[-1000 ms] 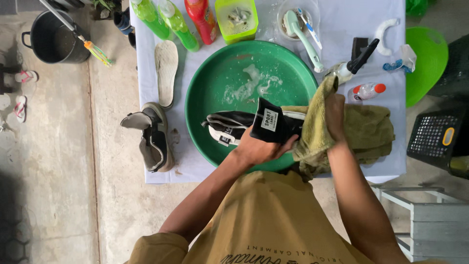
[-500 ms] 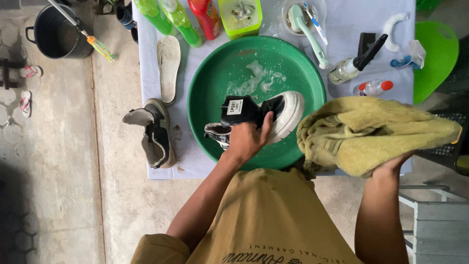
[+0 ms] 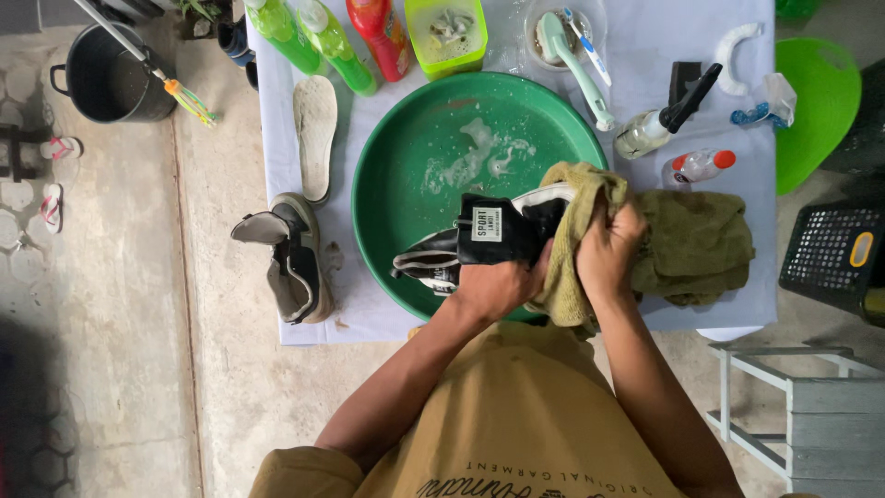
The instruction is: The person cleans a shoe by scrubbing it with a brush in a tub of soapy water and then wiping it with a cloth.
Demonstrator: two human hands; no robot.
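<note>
Shoe (image 3: 479,242), black with white sole and stripes, sits clasped in the left hand (image 3: 496,284) over the green basin (image 3: 406,184); right hand (image 3: 607,251) presses an olive towel (image 3: 691,242) against it.

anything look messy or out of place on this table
Mostly tidy. The second dark shoe lies tipped on its side at the edge of the white cloth-covered table, its pale insole pulled out beside it. Soapy foam streaks the round green plastic basin.
</note>
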